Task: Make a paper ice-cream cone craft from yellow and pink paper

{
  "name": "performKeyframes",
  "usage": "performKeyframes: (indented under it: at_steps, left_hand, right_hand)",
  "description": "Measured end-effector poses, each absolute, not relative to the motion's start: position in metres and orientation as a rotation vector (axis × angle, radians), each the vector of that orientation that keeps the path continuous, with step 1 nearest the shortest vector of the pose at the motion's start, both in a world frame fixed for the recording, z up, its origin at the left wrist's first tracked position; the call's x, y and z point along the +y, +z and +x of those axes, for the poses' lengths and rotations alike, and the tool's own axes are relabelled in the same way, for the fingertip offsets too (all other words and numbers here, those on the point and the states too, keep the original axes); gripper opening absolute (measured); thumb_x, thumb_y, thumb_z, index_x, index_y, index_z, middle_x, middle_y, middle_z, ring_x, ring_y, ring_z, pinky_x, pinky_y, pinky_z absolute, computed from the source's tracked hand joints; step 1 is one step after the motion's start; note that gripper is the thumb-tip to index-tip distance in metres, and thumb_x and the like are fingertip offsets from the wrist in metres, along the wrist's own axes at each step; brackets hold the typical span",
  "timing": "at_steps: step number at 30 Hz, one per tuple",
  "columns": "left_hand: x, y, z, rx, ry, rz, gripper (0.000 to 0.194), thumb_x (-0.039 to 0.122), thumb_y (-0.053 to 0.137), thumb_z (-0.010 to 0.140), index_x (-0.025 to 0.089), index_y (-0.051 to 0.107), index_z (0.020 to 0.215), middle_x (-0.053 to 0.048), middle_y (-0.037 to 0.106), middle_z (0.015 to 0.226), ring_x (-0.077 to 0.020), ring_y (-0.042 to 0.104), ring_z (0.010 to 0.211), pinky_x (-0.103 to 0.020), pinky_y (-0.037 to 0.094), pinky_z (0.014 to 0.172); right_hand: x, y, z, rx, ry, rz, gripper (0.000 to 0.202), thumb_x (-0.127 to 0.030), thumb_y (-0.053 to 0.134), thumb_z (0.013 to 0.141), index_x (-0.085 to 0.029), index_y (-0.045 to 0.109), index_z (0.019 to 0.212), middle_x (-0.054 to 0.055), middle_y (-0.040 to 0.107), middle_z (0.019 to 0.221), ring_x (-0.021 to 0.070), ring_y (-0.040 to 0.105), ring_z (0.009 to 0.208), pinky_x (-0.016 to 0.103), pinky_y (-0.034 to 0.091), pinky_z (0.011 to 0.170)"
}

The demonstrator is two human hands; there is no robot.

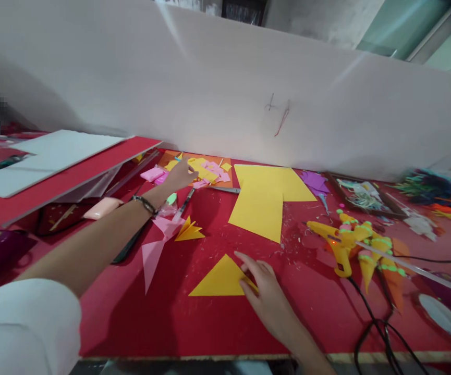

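My left hand (182, 174) reaches over a heap of yellow and pink paper scraps (209, 171) lying on an orange sheet at the back. Its fingers are curled down and closed; what is between them, if anything, is too small to make out. My right hand (264, 291) rests at the right corner of a yellow paper triangle (219, 281), with fingers apart and the thumb touching the paper. Left of the triangle lie a pleated yellow paper piece (190, 230) and pink pointed paper pieces (153, 258). A large cut yellow sheet (262, 200) lies behind the triangle.
At right lies a yellow glue gun (334, 242) with a lit red light and a black cord (369, 312), beside decorated yellow paper cones (369, 255). A dark tray (366, 195), purple paper (314, 181) and scissors (225, 189) lie farther back. White boards (53, 156) stand left.
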State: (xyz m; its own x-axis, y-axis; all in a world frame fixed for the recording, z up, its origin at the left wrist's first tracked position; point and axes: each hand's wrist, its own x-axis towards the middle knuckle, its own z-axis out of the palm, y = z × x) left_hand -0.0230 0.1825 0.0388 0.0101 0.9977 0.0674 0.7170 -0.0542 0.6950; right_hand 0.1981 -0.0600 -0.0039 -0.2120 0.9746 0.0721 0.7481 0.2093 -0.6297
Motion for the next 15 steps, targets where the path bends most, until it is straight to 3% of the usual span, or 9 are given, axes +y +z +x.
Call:
performKeyframes:
  at_steps: [3, 5, 8, 10, 15]
  left_hand:
    - [0.129, 0.054, -0.012, 1.313, 0.565, 2.5, 0.051, 0.019, 0.048, 0.076, 0.017, 0.034, 0.125, -0.009, 0.049, 0.117, -0.0167, 0.055, 0.093, -0.029, 0.042, 0.082]
    - [0.088, 0.058, -0.004, 0.936, 0.397, 2.853, 0.048, 0.013, 0.042, 0.077, 0.02, 0.038, 0.124, -0.007, 0.045, 0.125, -0.0183, 0.044, 0.111, -0.032, 0.034, 0.093]
    - [0.038, 0.053, 0.001, 0.518, 0.219, 3.119, 0.045, 0.01, 0.04, 0.081, 0.027, 0.041, 0.122, -0.002, 0.043, 0.129, -0.0166, 0.038, 0.118, -0.036, 0.024, 0.102]
    - [0.018, 0.044, 0.0, 0.405, 0.191, 3.19, 0.04, 0.015, 0.039, 0.084, 0.026, 0.041, 0.122, -0.001, 0.042, 0.131, -0.0138, 0.036, 0.12, -0.034, 0.021, 0.104]
    - [-0.001, 0.016, -0.005, 0.325, 0.342, 3.302, 0.03, 0.011, 0.038, 0.085, 0.022, 0.052, 0.11, -0.002, 0.054, 0.119, -0.0103, 0.044, 0.113, -0.026, 0.032, 0.097]
  right_hand:
    - [-0.053, 0.007, 0.203, -2.043, 0.74, -1.503, 0.03, -0.008, 0.042, 0.075, -0.024, 0.057, 0.095, 0.003, 0.06, 0.092, 0.0163, 0.053, 0.091, 0.038, 0.032, 0.091]
    - [-0.046, 0.014, 0.205, -2.047, 0.783, -1.45, 0.027, -0.004, 0.042, 0.071, -0.022, 0.058, 0.082, 0.0, 0.06, 0.085, 0.0148, 0.054, 0.087, 0.039, 0.03, 0.092]
    - [-0.037, 0.019, 0.208, -2.036, 0.791, -1.372, 0.023, -0.003, 0.044, 0.068, -0.021, 0.056, 0.075, 0.0, 0.059, 0.082, 0.0146, 0.053, 0.086, 0.039, 0.029, 0.092]
    - [-0.033, 0.02, 0.209, -2.035, 0.805, -1.32, 0.014, -0.008, 0.049, 0.069, -0.02, 0.055, 0.071, 0.002, 0.059, 0.091, 0.0167, 0.052, 0.093, 0.04, 0.03, 0.091]
    - [-0.031, 0.02, 0.212, -2.116, 0.907, -1.229, 0.003, -0.02, 0.056, 0.072, -0.019, 0.054, 0.069, 0.006, 0.053, 0.114, 0.0188, 0.049, 0.104, 0.042, 0.028, 0.094]
